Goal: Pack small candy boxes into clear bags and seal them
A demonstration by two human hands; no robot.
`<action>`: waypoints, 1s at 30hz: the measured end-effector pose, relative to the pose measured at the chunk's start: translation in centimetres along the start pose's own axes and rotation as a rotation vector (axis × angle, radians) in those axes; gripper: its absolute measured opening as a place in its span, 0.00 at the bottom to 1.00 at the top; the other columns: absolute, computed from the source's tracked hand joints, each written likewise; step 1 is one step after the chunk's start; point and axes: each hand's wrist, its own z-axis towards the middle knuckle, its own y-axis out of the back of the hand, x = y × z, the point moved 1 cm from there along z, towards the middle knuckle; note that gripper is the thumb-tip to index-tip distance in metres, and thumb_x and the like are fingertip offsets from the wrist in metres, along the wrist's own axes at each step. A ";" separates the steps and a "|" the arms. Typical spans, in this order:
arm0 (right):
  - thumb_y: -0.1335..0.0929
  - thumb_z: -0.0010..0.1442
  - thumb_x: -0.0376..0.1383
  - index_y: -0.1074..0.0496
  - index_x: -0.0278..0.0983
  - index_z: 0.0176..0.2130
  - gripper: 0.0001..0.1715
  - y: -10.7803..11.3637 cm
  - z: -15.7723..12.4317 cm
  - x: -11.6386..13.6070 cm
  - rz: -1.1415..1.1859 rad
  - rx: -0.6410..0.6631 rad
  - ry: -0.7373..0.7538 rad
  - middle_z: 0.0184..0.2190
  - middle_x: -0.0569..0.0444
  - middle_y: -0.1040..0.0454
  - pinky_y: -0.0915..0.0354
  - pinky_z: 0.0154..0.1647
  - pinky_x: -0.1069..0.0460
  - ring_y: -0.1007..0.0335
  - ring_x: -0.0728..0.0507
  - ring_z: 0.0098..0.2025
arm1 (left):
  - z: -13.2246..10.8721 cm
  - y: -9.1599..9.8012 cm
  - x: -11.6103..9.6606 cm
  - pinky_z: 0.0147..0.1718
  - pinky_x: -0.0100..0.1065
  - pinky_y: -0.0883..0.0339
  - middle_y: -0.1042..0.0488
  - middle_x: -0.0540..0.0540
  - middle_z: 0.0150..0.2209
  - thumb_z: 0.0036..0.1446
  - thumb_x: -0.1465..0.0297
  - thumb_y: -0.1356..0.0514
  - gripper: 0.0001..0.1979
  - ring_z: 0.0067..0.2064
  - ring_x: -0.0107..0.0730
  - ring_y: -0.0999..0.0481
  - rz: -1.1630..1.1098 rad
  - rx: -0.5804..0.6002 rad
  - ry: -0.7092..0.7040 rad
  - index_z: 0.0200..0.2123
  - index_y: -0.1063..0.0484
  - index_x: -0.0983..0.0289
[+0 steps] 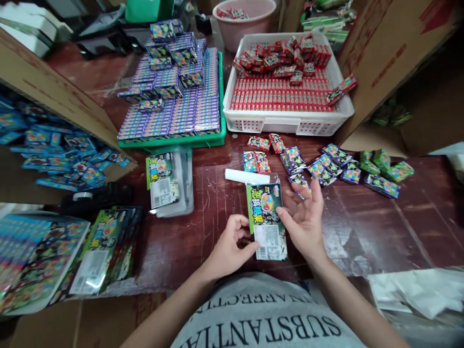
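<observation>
A printed candy packet (267, 220), black and green with a grey label, is held upright between my hands near the table's front edge. My left hand (235, 244) grips its lower left side, thumb on the front. My right hand (304, 217) has its thumb on the packet's right edge, the other fingers spread beside it. Just beyond the packet's top lies a white strip (247, 176). Small candy boxes, blue (250, 161), red (262, 162) and purple (293, 160), sit behind it. To the left lies a stack of clear sleeves with a printed card (162, 181).
A green tray (223, 116) bears rows of purple boxes. Beside it stands a white basket (282, 124) of red boxes, with a pink tub (246, 30) behind. Cardboard cartons (72, 92) flank the table. Finished-looking packets (99, 246) pile at front left; green boxes (400, 170) lie right.
</observation>
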 end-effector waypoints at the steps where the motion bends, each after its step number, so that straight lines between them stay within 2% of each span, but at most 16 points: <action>1: 0.29 0.62 0.38 0.65 0.61 0.71 0.55 0.0 -0.1 0.0 0.008 0.045 0.007 0.66 0.48 0.45 0.26 0.51 0.42 0.38 0.38 0.62 | 0.2 0.0 -0.2 0.47 0.41 0.26 0.31 0.61 0.58 0.58 0.69 0.34 0.34 0.48 0.37 0.22 -0.006 -0.009 -0.019 0.63 0.46 0.55; 2: 0.30 0.63 0.38 0.67 0.62 0.71 0.55 0.0 -0.3 0.0 0.013 0.095 0.013 0.66 0.50 0.44 0.26 0.51 0.41 0.37 0.38 0.62 | 0.5 0.2 -0.3 0.49 0.43 0.26 0.35 0.63 0.62 0.59 0.69 0.34 0.41 0.49 0.37 0.22 -0.012 -0.020 -0.048 0.68 0.54 0.53; 4: 0.31 0.64 0.38 0.69 0.63 0.71 0.55 0.0 -0.8 -0.2 0.006 0.190 0.010 0.66 0.51 0.42 0.26 0.51 0.41 0.35 0.39 0.60 | 1.0 0.6 -0.7 0.54 0.47 0.28 0.41 0.64 0.67 0.62 0.68 0.36 0.44 0.55 0.41 0.24 -0.012 -0.030 -0.108 0.71 0.61 0.50; 6: 0.32 0.65 0.37 0.71 0.63 0.71 0.54 0.2 -1.4 -0.4 -0.007 0.250 -0.008 0.65 0.52 0.38 0.26 0.52 0.40 0.34 0.39 0.59 | 1.3 1.1 -0.8 0.55 0.47 0.28 0.36 0.63 0.64 0.63 0.68 0.38 0.38 0.57 0.42 0.25 0.009 -0.009 -0.132 0.70 0.55 0.51; 8: 0.33 0.66 0.37 0.70 0.61 0.72 0.53 0.5 -1.7 -0.5 0.010 0.270 -0.037 0.62 0.52 0.35 0.28 0.55 0.41 0.34 0.40 0.57 | 1.6 1.5 -0.8 0.50 0.43 0.26 0.29 0.61 0.57 0.61 0.69 0.36 0.34 0.52 0.40 0.23 0.018 0.028 -0.102 0.66 0.49 0.54; 11: 0.32 0.65 0.37 0.61 0.56 0.73 0.48 0.7 -1.5 -0.3 0.043 0.304 -0.110 0.53 0.52 0.30 0.31 0.58 0.42 0.32 0.42 0.53 | 1.9 1.8 -1.1 0.44 0.38 0.25 0.25 0.57 0.49 0.62 0.68 0.37 0.22 0.46 0.36 0.21 0.027 0.061 -0.067 0.56 0.41 0.57; 14: 0.32 0.65 0.38 0.50 0.51 0.71 0.42 0.7 -0.7 -0.1 0.030 0.334 -0.163 0.43 0.53 0.30 0.32 0.58 0.42 0.30 0.43 0.48 | 2.6 1.9 -1.8 0.52 0.42 0.29 0.26 0.59 0.53 0.66 0.67 0.41 0.05 0.54 0.38 0.25 0.086 -0.009 -0.118 0.44 0.33 0.60; 16: 0.31 0.65 0.38 0.52 0.52 0.71 0.44 0.6 -0.2 -0.2 0.018 0.286 -0.122 0.46 0.52 0.30 0.33 0.59 0.42 0.30 0.42 0.51 | 3.1 1.8 -2.2 0.54 0.43 0.31 0.25 0.59 0.53 0.66 0.67 0.42 0.04 0.55 0.39 0.25 0.091 -0.087 -0.143 0.39 0.31 0.62; 19: 0.30 0.65 0.37 0.61 0.55 0.73 0.50 0.5 0.2 -0.3 -0.005 0.258 -0.053 0.56 0.50 0.31 0.38 0.66 0.37 0.36 0.40 0.62 | 3.7 1.8 -2.4 0.50 0.40 0.29 0.21 0.55 0.44 0.64 0.68 0.39 0.07 0.47 0.34 0.22 0.023 -0.173 -0.146 0.45 0.30 0.61; 20: 0.31 0.66 0.37 0.63 0.55 0.73 0.50 0.5 0.2 -0.3 -0.007 0.287 -0.053 0.56 0.50 0.30 0.40 0.67 0.36 0.36 0.40 0.63 | 3.7 1.8 -2.4 0.49 0.40 0.29 0.21 0.54 0.42 0.63 0.69 0.39 0.09 0.46 0.34 0.22 0.016 -0.181 -0.145 0.47 0.30 0.61; 22: 0.32 0.67 0.38 0.63 0.53 0.73 0.49 0.5 0.3 -0.2 0.007 0.355 -0.072 0.50 0.52 0.25 0.41 0.68 0.34 0.32 0.40 0.60 | 3.7 1.8 -2.3 0.51 0.40 0.29 0.21 0.55 0.43 0.62 0.68 0.37 0.11 0.48 0.34 0.22 0.044 -0.160 -0.138 0.47 0.27 0.61; 25: 0.30 0.66 0.39 0.59 0.52 0.72 0.48 0.4 0.5 0.5 0.010 0.346 -0.100 0.42 0.54 0.23 0.34 0.63 0.35 0.26 0.40 0.53 | 3.6 1.8 -2.7 0.52 0.42 0.29 0.21 0.57 0.47 0.60 0.67 0.35 0.05 0.50 0.37 0.22 0.092 -0.120 -0.121 0.38 0.24 0.62; 28: 0.29 0.64 0.40 0.55 0.50 0.72 0.47 -0.1 1.0 1.6 -0.011 0.305 -0.151 0.38 0.55 0.23 0.28 0.54 0.39 0.24 0.41 0.44 | 3.7 1.6 -3.8 0.48 0.41 0.28 0.20 0.56 0.43 0.58 0.68 0.35 0.05 0.45 0.36 0.21 0.095 -0.128 -0.084 0.36 0.25 0.62; 30: 0.28 0.61 0.40 0.56 0.48 0.72 0.51 -0.6 1.4 2.4 0.008 0.282 -0.202 0.36 0.55 0.24 0.26 0.47 0.42 0.25 0.42 0.39 | 3.9 1.5 -4.7 0.46 0.40 0.27 0.20 0.54 0.39 0.58 0.68 0.35 0.05 0.41 0.35 0.21 0.115 -0.119 -0.040 0.36 0.25 0.62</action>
